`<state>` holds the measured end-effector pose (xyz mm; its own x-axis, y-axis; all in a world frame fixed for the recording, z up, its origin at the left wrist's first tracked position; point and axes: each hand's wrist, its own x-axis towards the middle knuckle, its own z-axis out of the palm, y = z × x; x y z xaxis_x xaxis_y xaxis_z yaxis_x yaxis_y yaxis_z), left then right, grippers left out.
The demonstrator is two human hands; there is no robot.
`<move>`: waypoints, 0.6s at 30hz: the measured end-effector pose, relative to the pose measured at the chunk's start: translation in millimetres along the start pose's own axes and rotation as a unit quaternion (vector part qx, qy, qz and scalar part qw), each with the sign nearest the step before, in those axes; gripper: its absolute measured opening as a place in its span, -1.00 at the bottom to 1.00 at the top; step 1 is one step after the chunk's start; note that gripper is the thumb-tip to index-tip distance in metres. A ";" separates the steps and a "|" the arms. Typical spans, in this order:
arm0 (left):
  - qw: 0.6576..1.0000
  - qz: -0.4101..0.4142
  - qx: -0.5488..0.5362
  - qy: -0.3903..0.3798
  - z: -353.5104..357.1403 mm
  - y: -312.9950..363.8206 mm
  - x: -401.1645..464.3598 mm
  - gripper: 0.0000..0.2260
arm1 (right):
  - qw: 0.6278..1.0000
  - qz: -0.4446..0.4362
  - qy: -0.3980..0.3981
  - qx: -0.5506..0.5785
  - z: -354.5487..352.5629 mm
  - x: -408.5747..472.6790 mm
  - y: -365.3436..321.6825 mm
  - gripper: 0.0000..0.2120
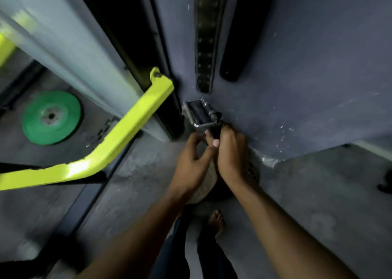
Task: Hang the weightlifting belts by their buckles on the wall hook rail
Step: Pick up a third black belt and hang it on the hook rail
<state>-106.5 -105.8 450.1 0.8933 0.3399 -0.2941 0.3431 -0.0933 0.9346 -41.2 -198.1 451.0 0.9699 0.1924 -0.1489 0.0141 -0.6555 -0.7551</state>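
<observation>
A belt's metal buckle (200, 114) sticks up just above my two hands, close to the dark blue wall (307, 66). My right hand (232, 153) is clenched around the belt strap right below the buckle. My left hand (194, 164) pinches the same strap from the left side. The rest of this belt (204, 187) droops below my hands, pale on its inner face and mostly hidden. On the wall above, a studded black belt (204, 36) and a plain black belt (241, 36) hang straight down. No hook rail is in view.
A yellow-green machine bar (118, 142) slants across the left, bolted beside a grey post (70, 45). A green weight plate (51, 117) lies on the grey floor. My bare foot (216, 219) stands below my hands. A dark object (385, 186) sits at the right edge.
</observation>
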 end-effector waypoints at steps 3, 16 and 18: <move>0.995 0.016 -0.099 0.024 4.3 59.3 -34.4 -0.86 | 0.999 -0.022 0.035 0.011 -38.3 -31.2 -41.4 -0.68; 0.965 0.197 -0.169 0.047 -83.8 244.4 -95.5 -0.67 | 0.934 -0.271 0.223 -0.071 -141.7 -110.8 -176.8 -0.62; 0.959 0.220 -0.175 0.040 -107.0 257.7 -106.1 -0.66 | 0.933 -0.267 0.237 0.048 -153.1 -119.8 -193.9 -0.72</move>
<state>-143.9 -65.8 743.5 0.8997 0.4107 0.1481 -0.1931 0.0701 0.9787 -123.0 -205.8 713.1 0.8299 0.1125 0.5465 0.5258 -0.4853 -0.6986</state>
